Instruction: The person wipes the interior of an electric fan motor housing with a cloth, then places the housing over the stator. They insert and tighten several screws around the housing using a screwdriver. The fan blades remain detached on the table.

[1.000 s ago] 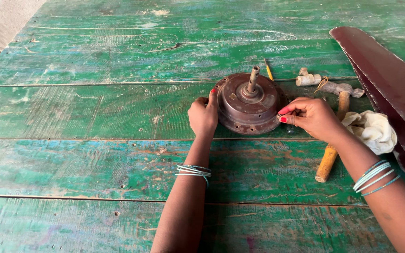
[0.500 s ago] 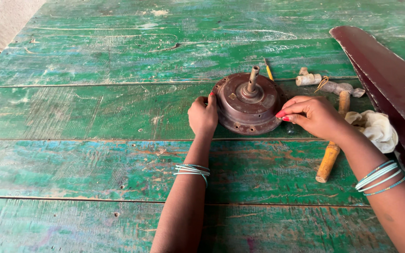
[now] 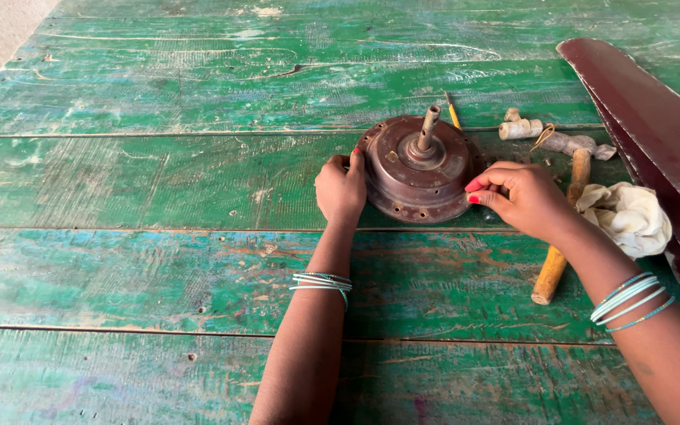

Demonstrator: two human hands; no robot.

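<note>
1. L hand [image 3: 341, 187]: fingers curled, gripping left rim of rusty fan motor housing [image 3: 423, 171].
2. R hand [image 3: 522, 197]: fingertips pinched together at housing's right edge; can't tell if anything's held.
3. Housing sits mid-table on green plank table [image 3: 159, 181], shaft up, tilted slightly.
4. Hammer w/ wooden handle [image 3: 562, 228] just right of R hand; white rag [image 3: 630, 216] beside it; dark red fan blades [image 3: 655, 134] at far right; yellow pencil-like stick [image 3: 453, 115] behind housing.
</note>
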